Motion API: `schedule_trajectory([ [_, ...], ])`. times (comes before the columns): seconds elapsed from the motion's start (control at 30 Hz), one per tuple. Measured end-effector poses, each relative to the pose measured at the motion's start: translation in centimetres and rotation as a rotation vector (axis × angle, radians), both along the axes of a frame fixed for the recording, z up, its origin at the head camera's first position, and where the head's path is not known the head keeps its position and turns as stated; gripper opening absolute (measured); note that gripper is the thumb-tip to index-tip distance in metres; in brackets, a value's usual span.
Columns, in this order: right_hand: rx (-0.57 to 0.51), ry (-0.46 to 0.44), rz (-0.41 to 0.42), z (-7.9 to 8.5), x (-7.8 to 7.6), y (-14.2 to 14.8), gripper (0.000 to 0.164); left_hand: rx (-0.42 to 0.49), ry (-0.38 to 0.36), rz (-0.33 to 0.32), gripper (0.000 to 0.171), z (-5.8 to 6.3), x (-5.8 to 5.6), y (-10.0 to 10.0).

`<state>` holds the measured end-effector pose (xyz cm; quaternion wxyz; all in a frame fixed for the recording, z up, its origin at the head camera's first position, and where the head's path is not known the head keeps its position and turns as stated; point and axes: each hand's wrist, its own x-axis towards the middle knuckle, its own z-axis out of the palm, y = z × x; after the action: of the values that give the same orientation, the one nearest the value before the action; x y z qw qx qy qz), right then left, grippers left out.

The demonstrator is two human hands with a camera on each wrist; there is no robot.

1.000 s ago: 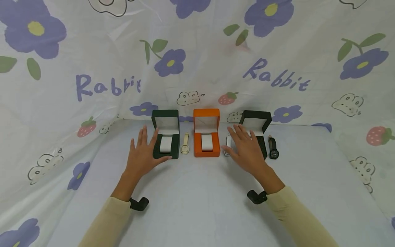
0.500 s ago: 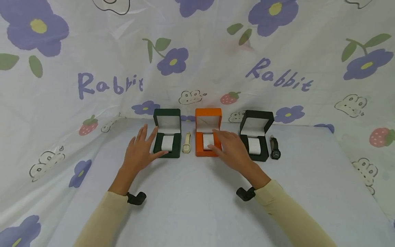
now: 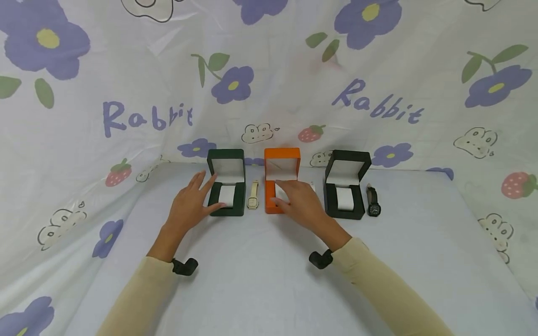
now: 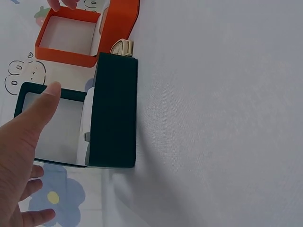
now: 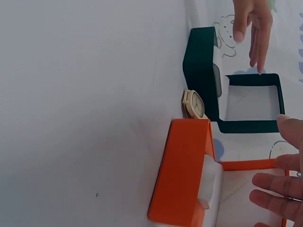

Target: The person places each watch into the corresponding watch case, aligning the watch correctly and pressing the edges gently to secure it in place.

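Three opened watch boxes stand in a row in the head view: a green box [image 3: 240, 200], an orange box [image 3: 269, 205] and a black box [image 3: 357, 205], with white cushions inside. My left hand [image 3: 185, 207] is over the green box's left side, fingers spread, holding nothing. Over the orange box hovers my right hand [image 3: 303, 204], its fingers extended and free, partly covering the box's cushion [image 3: 280, 193]. A gold watch [image 3: 252, 198] lies between green and orange boxes. Of a silver watch [image 3: 313, 185], only the strap end shows beyond my right hand.
A black-strapped watch [image 3: 373, 205] lies right of the black box. The white table [image 3: 260, 275] stretches in front of the row. Behind it hangs a patterned cloth [image 3: 286, 93] with flowers and lettering.
My right hand has moved left from the black box and silver watch to the orange box, uncovering the black box. My left hand has shifted only slightly.
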<state>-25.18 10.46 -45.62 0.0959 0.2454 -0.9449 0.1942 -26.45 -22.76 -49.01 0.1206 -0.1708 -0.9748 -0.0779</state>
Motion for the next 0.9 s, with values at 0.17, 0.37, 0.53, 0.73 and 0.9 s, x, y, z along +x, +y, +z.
schedule_trajectory([
  [0.17,0.011,-0.006,0.005,0.0,-0.5,-0.8,0.052,0.015,-0.02,-0.019,0.088,0.1,-0.3,0.0],
  [0.37,0.005,0.017,0.031,-0.1,-1.3,-1.9,0.045,0.057,-0.053,-0.028,0.083,0.3,-0.6,-0.1],
  [0.53,0.032,-0.018,0.005,-0.6,-1.8,-2.7,0.044,0.059,-0.088,-0.036,0.077,0.4,-0.7,-0.1],
  [0.73,0.047,-0.061,-0.009,-1.4,-2.5,-3.6,0.043,0.044,-0.112,-0.038,0.072,0.7,-1.1,0.1],
  [0.9,0.153,-0.022,-0.004,-1.7,-2.8,-4.9,0.043,0.04,-0.149,-0.041,0.073,0.9,-1.5,0.3],
])
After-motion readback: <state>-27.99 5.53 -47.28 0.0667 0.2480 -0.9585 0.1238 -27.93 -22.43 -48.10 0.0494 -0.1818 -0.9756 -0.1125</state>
